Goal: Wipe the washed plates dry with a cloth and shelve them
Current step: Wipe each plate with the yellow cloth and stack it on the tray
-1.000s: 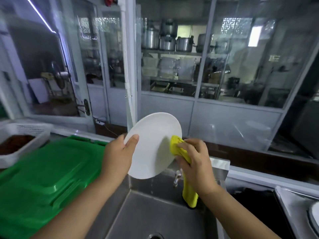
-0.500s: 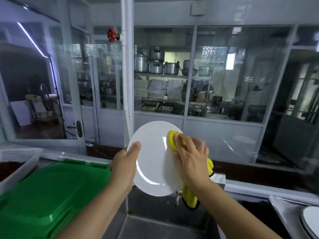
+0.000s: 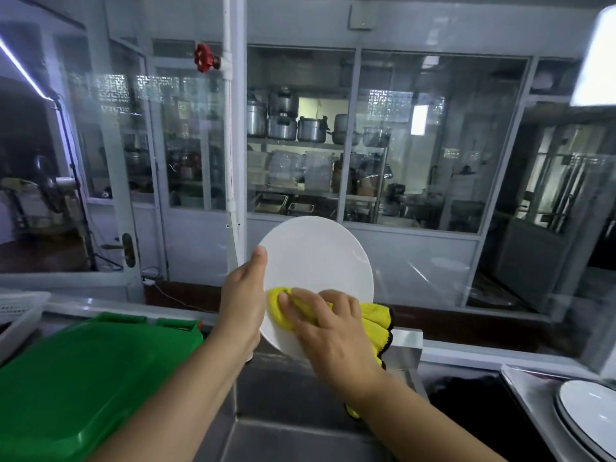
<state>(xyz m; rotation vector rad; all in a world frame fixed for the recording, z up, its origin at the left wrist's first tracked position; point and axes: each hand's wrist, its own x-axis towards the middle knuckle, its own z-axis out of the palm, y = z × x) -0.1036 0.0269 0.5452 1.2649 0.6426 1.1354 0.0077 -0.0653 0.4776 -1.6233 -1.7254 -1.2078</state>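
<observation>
- One round white ceramic plate (image 3: 316, 261) is held upright above the stainless steel sink basin (image 3: 286, 425), tilted slightly toward the camera. It is gripped at its left rim by the left hand (image 3: 241, 308), with the thumb laid on the front face and the remaining fingers hidden behind the plate.
- A yellow microfibre cloth with dark edging (image 3: 373, 318) is pressed against the lower part of the plate's face by the right hand (image 3: 328, 331). Its fingers (image 3: 293, 305) are laid nearly straight and slightly spread over the cloth, and the loose end hangs off past the right rim.
- A slip is judged the chief risk. The plate is supported from one side only, so a hard push from the cloth could turn it out of the thumb's hold and drop it into the steel basin, where chipping would be likely.
- If the rim is still wet, that hold would be weakened further; wetness cannot be confirmed from this view.
- The upper half of the face is uncovered by the cloth, and the back cannot be seen, so a damp plate could be shelved if wiping is cut short.
- The hanging cloth end could be dipped into the basin and made wet again.
- A stack of dark-rimmed white plates (image 3: 590, 418) sits on the counter at the far right, well apart, and could be knocked by a careless swing toward it.
</observation>
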